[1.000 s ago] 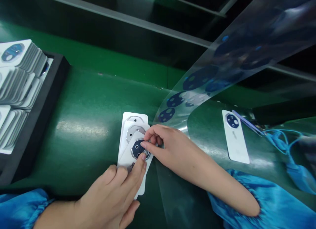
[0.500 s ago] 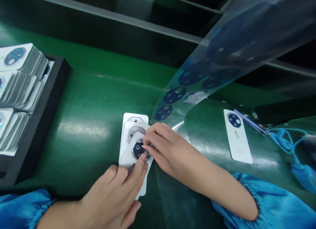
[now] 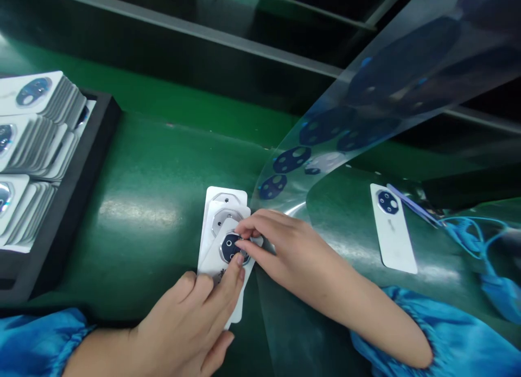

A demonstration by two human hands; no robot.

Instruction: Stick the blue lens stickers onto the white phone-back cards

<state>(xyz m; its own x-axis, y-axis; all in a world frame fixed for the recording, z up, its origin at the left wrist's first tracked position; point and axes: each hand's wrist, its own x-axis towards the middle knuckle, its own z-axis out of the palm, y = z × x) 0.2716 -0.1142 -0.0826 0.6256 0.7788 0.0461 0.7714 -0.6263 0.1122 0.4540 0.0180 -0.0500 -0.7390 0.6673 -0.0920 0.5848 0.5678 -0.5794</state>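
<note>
Three white phone back covers point(image 3: 214, 241) lie fanned in a small stack on the green surface. The top cover carries a dark blue octagonal camera lens piece point(image 3: 230, 248). My left hand point(image 3: 191, 317) lies on the top cover, index finger pressing beside the lens piece. My right hand point(image 3: 277, 252) has its fingers pinched together at the right edge of that lens piece. What the pinch holds is too small to make out. A curved clear film sheet point(image 3: 366, 116) bearing several dark blue lens pieces arches up from beside my right hand.
A black tray point(image 3: 77, 176) at the left holds rows of white back covers point(image 3: 36, 127) standing on edge. Another white back cover point(image 3: 393, 228) with a fitted lens lies at the right, next to blue-handled tweezers point(image 3: 411, 203) and a blue cord point(image 3: 468, 236).
My right hand's fingers have shifted slightly along the lens piece's right edge. The film sheet has swayed a little. The view has drifted slightly. My left hand stays on the cover.
</note>
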